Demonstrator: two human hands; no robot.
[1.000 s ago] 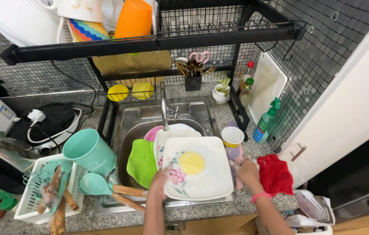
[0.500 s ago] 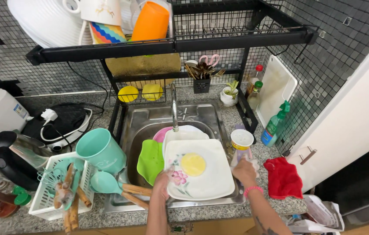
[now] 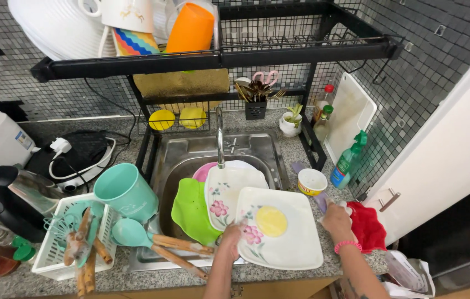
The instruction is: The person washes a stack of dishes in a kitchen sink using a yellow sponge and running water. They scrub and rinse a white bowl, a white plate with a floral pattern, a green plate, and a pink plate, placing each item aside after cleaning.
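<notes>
At the sink's front edge, left hand gripping the near rim of the square floral plate; right hand pressed on a purple cloth on the desk. Dishes all unwashed: second floral plate, green plate. Crowding close: yellow-rimmed bowl, red towel, wooden-handled utensils.

This is a home kitchen, seen at the sink: just ahead of the left hand the steel basin is piled with flowered plates, a green plate and a tap. Above both hands a black drying rack holds cups and dishes against a small-tiled wall. Left of the hands stand a kettle and a basket of utensils on the stone counter, and beside the right hand lie a red cloth and a spray bottle.
</notes>
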